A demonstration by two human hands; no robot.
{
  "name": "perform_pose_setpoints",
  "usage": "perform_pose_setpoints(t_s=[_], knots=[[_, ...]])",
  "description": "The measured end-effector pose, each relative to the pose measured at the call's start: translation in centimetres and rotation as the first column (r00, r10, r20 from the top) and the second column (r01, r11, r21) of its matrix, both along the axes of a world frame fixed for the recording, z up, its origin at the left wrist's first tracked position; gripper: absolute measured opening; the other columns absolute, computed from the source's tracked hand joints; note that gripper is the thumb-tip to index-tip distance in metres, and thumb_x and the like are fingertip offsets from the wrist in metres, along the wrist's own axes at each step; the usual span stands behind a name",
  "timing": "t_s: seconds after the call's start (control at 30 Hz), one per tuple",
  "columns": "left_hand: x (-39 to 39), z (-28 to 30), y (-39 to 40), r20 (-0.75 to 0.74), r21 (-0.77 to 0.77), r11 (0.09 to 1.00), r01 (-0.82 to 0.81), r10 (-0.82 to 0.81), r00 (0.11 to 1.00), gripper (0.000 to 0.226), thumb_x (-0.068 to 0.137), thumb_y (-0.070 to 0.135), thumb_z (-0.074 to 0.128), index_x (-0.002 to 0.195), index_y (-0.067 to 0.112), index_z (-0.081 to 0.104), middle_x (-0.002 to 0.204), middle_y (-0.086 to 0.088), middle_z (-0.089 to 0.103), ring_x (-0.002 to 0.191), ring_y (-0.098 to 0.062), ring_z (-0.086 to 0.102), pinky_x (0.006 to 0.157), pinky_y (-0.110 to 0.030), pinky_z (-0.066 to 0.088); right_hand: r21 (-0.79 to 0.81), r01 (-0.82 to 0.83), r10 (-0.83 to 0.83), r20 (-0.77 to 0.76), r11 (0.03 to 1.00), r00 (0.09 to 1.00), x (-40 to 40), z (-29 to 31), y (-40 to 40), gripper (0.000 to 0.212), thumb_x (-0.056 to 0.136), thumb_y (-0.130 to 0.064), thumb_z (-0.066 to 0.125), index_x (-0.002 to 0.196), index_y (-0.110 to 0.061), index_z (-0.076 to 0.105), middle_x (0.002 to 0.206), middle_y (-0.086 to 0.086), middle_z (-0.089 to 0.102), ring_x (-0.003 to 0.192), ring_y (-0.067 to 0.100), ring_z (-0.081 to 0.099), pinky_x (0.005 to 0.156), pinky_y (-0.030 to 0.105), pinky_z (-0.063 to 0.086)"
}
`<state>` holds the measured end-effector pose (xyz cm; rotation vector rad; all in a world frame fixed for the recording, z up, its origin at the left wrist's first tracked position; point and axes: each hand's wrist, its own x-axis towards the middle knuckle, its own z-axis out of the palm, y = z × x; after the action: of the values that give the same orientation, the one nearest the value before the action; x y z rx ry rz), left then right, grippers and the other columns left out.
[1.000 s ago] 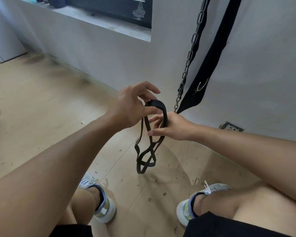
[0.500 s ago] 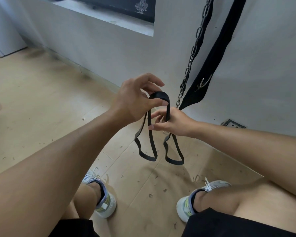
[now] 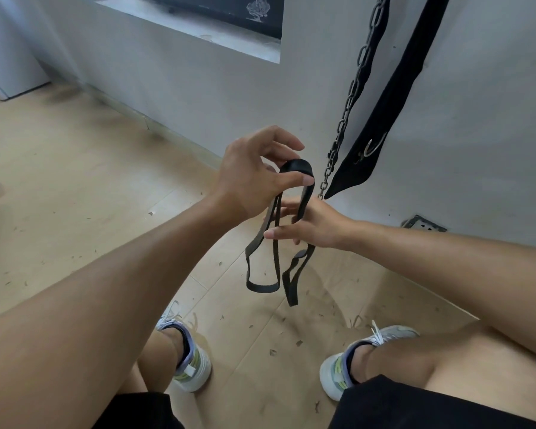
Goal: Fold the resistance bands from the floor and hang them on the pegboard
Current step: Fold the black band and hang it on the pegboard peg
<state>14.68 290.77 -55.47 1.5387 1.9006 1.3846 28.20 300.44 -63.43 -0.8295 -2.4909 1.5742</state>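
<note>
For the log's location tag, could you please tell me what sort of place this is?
Probably a home or small gym corner: a chain and black strap hang on the wall, and both hands hold a resistance band above a wood-look floor.

metal chain (image 3: 350, 97) and black strap (image 3: 393, 88) hanging on wall, wall socket (image 3: 424, 223), wood floor (image 3: 75, 187)

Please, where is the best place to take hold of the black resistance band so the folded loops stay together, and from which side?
Probably at the top bend of the resistance band, where the left hand pinches it now. All strands meet there; below, two loops hang free. Come from above or the left: the right hand occupies the right.
</note>
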Motion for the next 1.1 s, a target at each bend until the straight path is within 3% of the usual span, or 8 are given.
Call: perform_pose_setpoints(t_s=[0.17,0.27,0.43,0.57,0.7,0.83,0.97,1.1], knots=[[0.3,0.1,0.0,0.011,0.010,1.000,-0.005,0.005,1.000,0.037,0.068,0.029,0.093,0.099,0.025,0.072,0.089,0.012,0.076,0.080,-0.001,0.070,0.072,-0.016,0.055,-0.044,0.002,-0.002,0.000,0.999,1.000,-0.2,0.2,-0.2,0.030,0.088,-0.041,0.081,0.114,-0.041,0.067,0.121,-0.015,0.073,0.101,0.003,0.072,0.074,0.024,0.057],[0.4,0.1,0.0,0.035,0.033,0.999,-0.017,0.016,0.999,0.036,0.067,0.029,0.094,0.096,0.025,0.073,0.088,0.011,0.075,0.082,-0.001,0.070,0.073,-0.020,0.057,-0.035,0.024,-0.024,-0.018,0.999,1.000,-0.1,0.3,-0.2,0.021,0.088,-0.040,0.081,0.106,-0.031,0.075,0.105,-0.008,0.077,0.096,0.004,0.073,0.081,0.025,0.055],[-0.3,0.5,0.0,0.104,0.028,0.998,-0.057,0.054,0.993,0.037,0.067,0.027,0.094,0.096,0.023,0.073,0.085,0.009,0.076,0.083,-0.003,0.072,0.079,-0.028,0.060,0.048,0.060,-0.059,-0.016,0.997,0.998,0.2,0.0,0.5,0.043,0.082,-0.048,0.084,0.099,-0.009,0.077,0.098,0.011,0.078,0.097,0.021,0.074,0.094,0.045,0.059],[-1.7,1.1,-0.2,0.186,0.004,0.994,-0.107,0.104,0.977,0.037,0.069,0.023,0.093,0.098,0.023,0.069,0.087,0.005,0.078,0.085,-0.008,0.074,0.085,-0.027,0.059,-0.028,0.139,-0.140,-0.026,0.990,0.990,0.9,0.3,1.3,0.026,0.082,-0.026,0.089,0.103,-0.015,0.079,0.093,-0.003,0.080,0.087,0.005,0.076,0.078,0.018,0.054],[-3.0,1.1,-0.3,0.416,0.047,0.980,-0.192,0.156,0.896,0.033,0.073,0.012,0.090,0.099,0.014,0.068,0.092,-0.009,0.077,0.086,-0.022,0.077,0.082,-0.041,0.063,-0.048,0.151,-0.154,-0.065,0.987,0.986,1.4,0.4,1.7,0.021,0.085,-0.013,0.086,0.101,-0.022,0.076,0.091,0.000,0.074,0.083,0.009,0.073,0.075,0.018,0.057],[-3.4,0.9,-0.1,0.516,0.052,0.958,-0.281,0.215,0.829,0.030,0.076,0.011,0.088,0.097,0.013,0.067,0.093,-0.013,0.076,0.088,-0.025,0.077,0.080,-0.038,0.063,0.013,0.133,-0.132,-0.039,0.991,0.990,1.1,0.7,1.7,0.015,0.087,-0.014,0.081,0.095,-0.023,0.072,0.089,0.002,0.069,0.083,0.013,0.068,0.084,0.032,0.061],[-4.4,0.4,0.3,0.631,-0.012,0.898,-0.440,0.348,0.693,0.028,0.078,0.014,0.088,0.094,0.014,0.065,0.097,-0.007,0.074,0.090,-0.017,0.077,0.081,-0.035,0.063,0.181,0.083,-0.096,0.064,0.980,0.993,0.7,1.0,1.4,0.022,0.088,-0.020,0.080,0.091,-0.031,0.061,0.085,-0.002,0.062,0.078,0.013,0.067,0.070,0.028,0.056],[-5.8,0.0,0.5,0.693,-0.040,0.857,-0.514,0.394,0.604,0.026,0.082,0.015,0.084,0.098,0.015,0.063,0.108,-0.007,0.072,0.100,-0.016,0.074,0.083,-0.030,0.062,0.207,0.153,-0.160,0.014,0.966,0.987,0.7,1.8,2.0,0.015,0.092,-0.029,0.077,0.092,-0.035,0.063,0.087,-0.004,0.064,0.086,0.019,0.068,0.079,0.034,0.060]])
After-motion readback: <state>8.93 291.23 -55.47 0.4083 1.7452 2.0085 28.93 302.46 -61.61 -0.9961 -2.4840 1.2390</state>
